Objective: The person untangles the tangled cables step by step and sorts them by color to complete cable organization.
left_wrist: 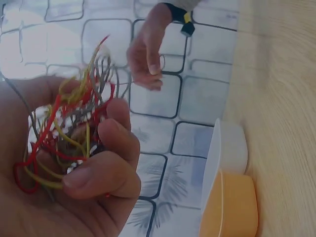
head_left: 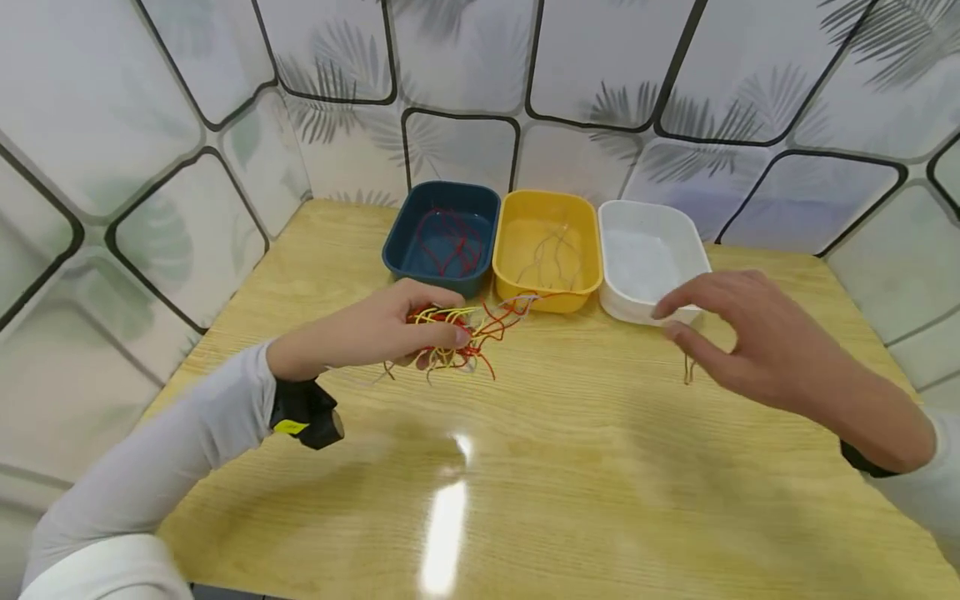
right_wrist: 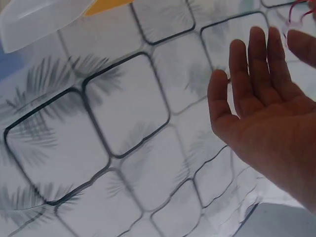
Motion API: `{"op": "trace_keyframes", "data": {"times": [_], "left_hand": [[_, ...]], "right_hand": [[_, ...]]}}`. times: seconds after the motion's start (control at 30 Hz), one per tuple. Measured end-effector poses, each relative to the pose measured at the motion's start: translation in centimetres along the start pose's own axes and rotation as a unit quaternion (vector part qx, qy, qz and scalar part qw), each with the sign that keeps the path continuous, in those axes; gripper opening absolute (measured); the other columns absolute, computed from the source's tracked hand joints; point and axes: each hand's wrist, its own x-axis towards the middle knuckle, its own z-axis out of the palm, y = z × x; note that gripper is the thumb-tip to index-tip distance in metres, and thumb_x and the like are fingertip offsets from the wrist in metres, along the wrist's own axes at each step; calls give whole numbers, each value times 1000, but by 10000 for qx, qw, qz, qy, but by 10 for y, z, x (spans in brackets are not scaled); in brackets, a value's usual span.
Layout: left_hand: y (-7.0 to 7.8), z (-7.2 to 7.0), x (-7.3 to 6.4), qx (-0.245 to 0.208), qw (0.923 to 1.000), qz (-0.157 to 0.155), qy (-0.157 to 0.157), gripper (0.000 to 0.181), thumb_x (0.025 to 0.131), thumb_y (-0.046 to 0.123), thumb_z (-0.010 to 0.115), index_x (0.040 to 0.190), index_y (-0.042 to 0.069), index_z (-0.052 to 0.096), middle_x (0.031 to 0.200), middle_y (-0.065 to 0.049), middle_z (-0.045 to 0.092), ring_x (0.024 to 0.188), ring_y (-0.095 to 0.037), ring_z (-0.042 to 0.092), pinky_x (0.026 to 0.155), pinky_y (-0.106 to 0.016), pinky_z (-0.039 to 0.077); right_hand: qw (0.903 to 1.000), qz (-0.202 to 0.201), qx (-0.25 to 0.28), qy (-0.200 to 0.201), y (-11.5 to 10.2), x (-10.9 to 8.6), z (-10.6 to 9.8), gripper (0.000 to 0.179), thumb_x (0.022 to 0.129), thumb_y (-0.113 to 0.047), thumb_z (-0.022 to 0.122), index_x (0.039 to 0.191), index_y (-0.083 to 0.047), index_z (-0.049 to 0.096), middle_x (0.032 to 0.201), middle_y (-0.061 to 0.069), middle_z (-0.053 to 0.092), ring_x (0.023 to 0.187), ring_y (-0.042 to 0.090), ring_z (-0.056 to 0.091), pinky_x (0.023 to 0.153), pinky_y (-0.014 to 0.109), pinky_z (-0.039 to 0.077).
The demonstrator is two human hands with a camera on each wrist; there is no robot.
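My left hand (head_left: 401, 329) grips a tangled bundle of wires (head_left: 457, 337) in red, yellow and grey, held above the table. In the left wrist view small white pieces show among the wires (left_wrist: 74, 118), and the fingers curl round them. To the right, my right hand (head_left: 757, 342) is raised in front of the white bin (head_left: 637, 310), thumb and index tips close together. A thin brownish wire (head_left: 688, 369) hangs below its thumb; its upper part is hidden. In the right wrist view the other fingers (right_wrist: 256, 64) are extended.
A blue bin (head_left: 390, 258) with red wires in it, a yellow bin (head_left: 551, 302) with greyish wires and the white bin stand side by side at the back of the wooden table (head_left: 555, 467). Behind them rises a patterned wall covering (head_left: 465, 50).
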Motion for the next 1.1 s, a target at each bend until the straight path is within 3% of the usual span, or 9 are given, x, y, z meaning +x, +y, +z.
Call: {"op": "trace_keyframes", "data": {"times": [0.17,0.33,0.43,0.53,0.67,0.73,0.8,0.97,1.1], "left_hand": [[9,9,12,-282,9996,5,-96,29,103,23,56,131,16,62,65,0,51,50,-14,45,46,-28,36],[14,17,15,-683,9975,158,-46,29,103,20,54,130,13,64,63,3,44,44,-12,33,45,-27,31],[16,22,17,-759,9970,163,26,26,100,19,55,124,12,65,71,2,54,44,-12,33,44,-26,30],[18,24,21,-533,9981,287,108,32,98,18,57,129,15,63,100,-2,68,56,-6,47,50,-24,37],[17,23,27,-541,9983,189,74,45,96,21,58,140,30,57,133,0,65,56,-9,45,51,-25,38],[16,23,30,-800,9968,-37,8,42,98,25,60,138,35,57,128,0,67,46,-16,30,46,-28,31],[15,24,33,-867,9961,-131,30,34,99,32,63,132,37,61,121,2,69,47,-18,30,46,-28,31],[11,27,40,-612,9970,276,376,16,99,36,65,111,26,71,103,3,73,74,-18,57,63,-29,45],[6,27,39,-467,9960,594,475,10,99,28,67,104,20,71,94,2,72,94,-20,63,80,-33,51]], "right_hand": [[9962,-853,77,172,-41,21,2,41,88,-14,74,127,-17,66,118,-1,73,104,21,67,90,45,49],[9879,-1483,220,389,-54,44,10,26,90,-23,77,115,-19,72,105,-7,73,89,11,67,74,34,55],[9882,-1423,384,413,-52,52,16,23,86,-23,82,107,-20,72,96,-9,71,80,5,63,63,26,51],[9903,-1232,578,278,-51,54,21,28,83,-20,84,108,-19,71,93,-8,70,77,3,62,60,21,49],[9909,-1127,731,79,-50,54,27,22,85,-18,82,104,-19,71,88,-9,68,76,0,59,61,20,50],[9896,-1175,826,50,-49,54,29,17,86,-16,82,99,-18,71,86,-9,67,75,-1,58,63,20,51],[9881,-1214,942,64,-49,53,30,18,85,-12,82,99,-17,70,86,-8,66,75,-1,59,64,20,52],[9829,-1233,1361,162,-49,48,31,23,84,-5,81,100,-15,68,91,-8,68,77,-1,62,69,19,56],[9685,-784,2362,10,-46,44,29,17,90,-5,74,101,-13,65,91,-7,71,76,0,66,69,20,57]]}}
